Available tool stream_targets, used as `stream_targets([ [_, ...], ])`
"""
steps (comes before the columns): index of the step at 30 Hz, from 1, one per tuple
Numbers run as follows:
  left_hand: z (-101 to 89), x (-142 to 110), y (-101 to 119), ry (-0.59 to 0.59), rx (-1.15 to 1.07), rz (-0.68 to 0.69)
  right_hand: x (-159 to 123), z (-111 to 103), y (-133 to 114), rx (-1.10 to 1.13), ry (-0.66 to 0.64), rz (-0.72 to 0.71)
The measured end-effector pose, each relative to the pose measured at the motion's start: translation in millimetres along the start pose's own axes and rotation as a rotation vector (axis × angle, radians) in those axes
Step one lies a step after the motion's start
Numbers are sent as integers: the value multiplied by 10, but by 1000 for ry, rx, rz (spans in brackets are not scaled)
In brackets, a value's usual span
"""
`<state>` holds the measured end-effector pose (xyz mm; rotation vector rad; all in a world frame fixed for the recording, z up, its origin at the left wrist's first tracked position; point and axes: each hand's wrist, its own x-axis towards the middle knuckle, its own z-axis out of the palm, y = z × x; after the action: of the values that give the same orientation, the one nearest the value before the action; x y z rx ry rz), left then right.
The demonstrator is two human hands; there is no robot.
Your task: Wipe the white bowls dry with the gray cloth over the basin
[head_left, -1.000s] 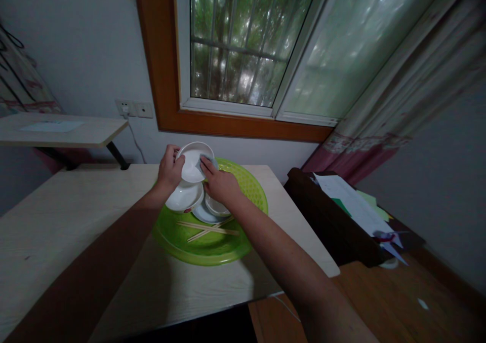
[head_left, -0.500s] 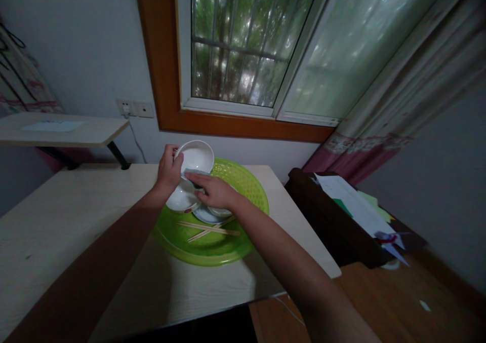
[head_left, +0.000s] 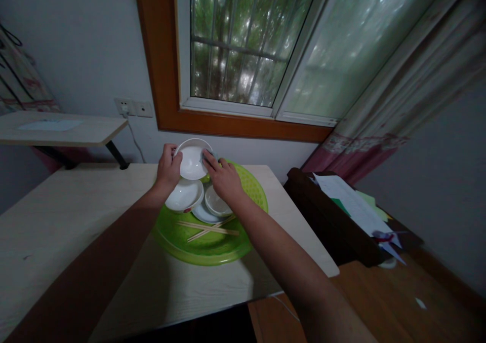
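Note:
My left hand [head_left: 169, 168] grips the left rim of a white bowl [head_left: 191, 163], tilted so its inside faces me, above the far part of a green plastic tray [head_left: 205, 258]. At the bowl's right inner wall, my right hand [head_left: 225, 178] presses a grey-green cloth [head_left: 205, 155], mostly covered by the fingers. Below the raised bowl sits a second white bowl [head_left: 184, 196] with a red mark outside. A smaller bowl [head_left: 217, 202] rests on a white plate [head_left: 203, 214] beside it. Crossed wooden chopsticks [head_left: 208, 228] lie nearer me on the tray.
The tray stands on a pale wooden table [head_left: 125, 282]. A raised shelf [head_left: 64, 135] is at the left, below wall sockets [head_left: 132, 108]. A window [head_left: 250, 44] is behind. Papers [head_left: 349, 206] lie on a dark piece of furniture [head_left: 326, 226] at the right.
My right hand has moved with the cloth from the bowl's near edge up to its right inner wall, uncovering the smaller bowl below. The left hand keeps its hold.

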<state>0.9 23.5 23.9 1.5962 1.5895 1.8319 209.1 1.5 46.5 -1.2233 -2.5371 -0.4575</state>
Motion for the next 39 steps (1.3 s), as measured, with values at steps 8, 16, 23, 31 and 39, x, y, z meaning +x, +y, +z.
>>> stream_targets([
  [8,-6,10,-14,28,37,-8,9,116,71,48,93,-42],
  [16,-19,-1,-10,37,58,24,29,290,25,477,43,-202],
  [23,-19,2,-17,37,30,24,47,308,30,629,16,-189],
  [31,5,-9,-8,-50,25,34,31,282,76,251,-2,-69],
  [39,20,2,-38,-17,-6,3,31,85,37,-32,5,-45],
])
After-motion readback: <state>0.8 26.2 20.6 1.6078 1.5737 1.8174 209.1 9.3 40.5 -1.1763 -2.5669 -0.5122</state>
